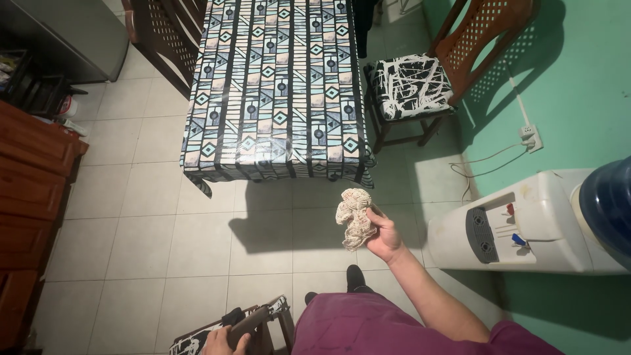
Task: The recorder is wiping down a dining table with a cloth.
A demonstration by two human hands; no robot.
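Right hand [383, 235] closed around a crumpled beige cloth [355, 217], held out at waist height above the tiled floor [151, 236], short of the table [276, 85]. Left hand [220, 340] grips the chair [253, 322] top rail, probably for steadying.

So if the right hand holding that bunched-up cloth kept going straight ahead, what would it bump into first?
Probably the patterned tablecloth hanging off the table. The right hand with the cream cloth points towards it, though depth is hard to judge.
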